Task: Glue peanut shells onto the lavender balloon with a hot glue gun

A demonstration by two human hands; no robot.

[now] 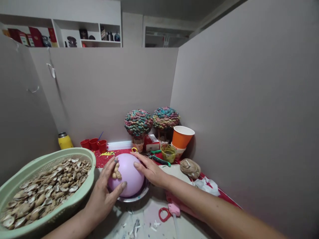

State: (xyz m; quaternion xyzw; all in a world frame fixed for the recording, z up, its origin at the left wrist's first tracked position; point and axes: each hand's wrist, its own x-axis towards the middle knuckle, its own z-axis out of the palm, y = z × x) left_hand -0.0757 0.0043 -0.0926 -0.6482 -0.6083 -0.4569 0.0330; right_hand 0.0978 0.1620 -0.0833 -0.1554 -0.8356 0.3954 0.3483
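Observation:
A light purple balloon (131,166) rests in a shallow metal bowl (136,198), held between my two hands. Several peanut shells (116,172) sit on the balloon's left side. My left hand (106,186) curves around that side, fingers beside the shells and thumb low on the front. From the right, my right hand (149,169) lies over the balloon's upper right with its fingers bent against it. Under my right forearm lies a pink glue gun (173,209), partly hidden, next to a red scissors handle (163,215).
A green basket (91,159) of peanut half-shells stands left. Behind are two colourful shell-covered ball trees (138,123), red cups (94,144), a yellow bottle (65,141), an orange paper cup (182,137), green-handled pliers (160,160) and twine (190,168). Grey partitions (112,79) enclose the table.

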